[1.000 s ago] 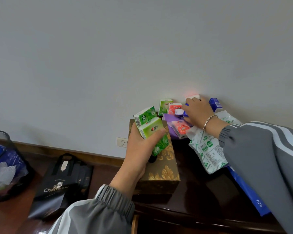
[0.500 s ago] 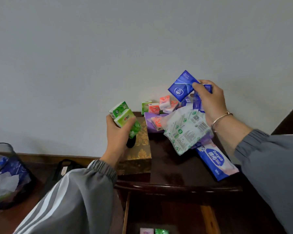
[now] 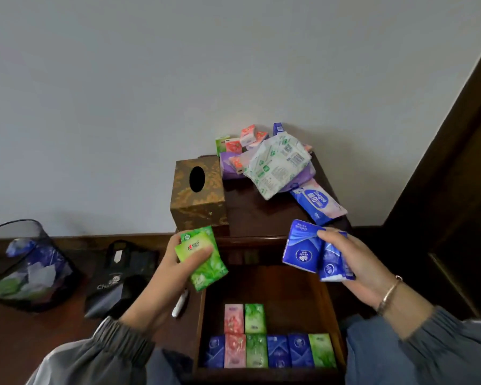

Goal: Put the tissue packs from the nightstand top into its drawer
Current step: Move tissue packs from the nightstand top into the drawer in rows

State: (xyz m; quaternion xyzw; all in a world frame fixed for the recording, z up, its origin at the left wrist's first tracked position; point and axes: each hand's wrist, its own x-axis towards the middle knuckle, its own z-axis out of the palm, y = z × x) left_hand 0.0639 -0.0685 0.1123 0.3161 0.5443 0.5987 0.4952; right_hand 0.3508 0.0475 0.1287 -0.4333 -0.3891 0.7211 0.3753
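Observation:
My left hand grips two green tissue packs above the left front corner of the open drawer. My right hand holds two blue tissue packs over the drawer's right side. Inside the drawer, several blue, pink and green packs lie in neat rows along the front. On the dark nightstand top, small pink and green packs are heaped against the wall beside a white-and-green wipes bag and a blue-and-pink pack.
A gold-patterned tissue box stands at the nightstand's left edge. On the floor to the left are a mesh waste bin and a black paper bag. A white pen-like thing lies by the drawer. Dark wood furniture rises on the right.
Both hands have come down from the nightstand top to above the open drawer, each carrying its packs. The view has tilted downward, bringing the rows of packs in the drawer into sight.

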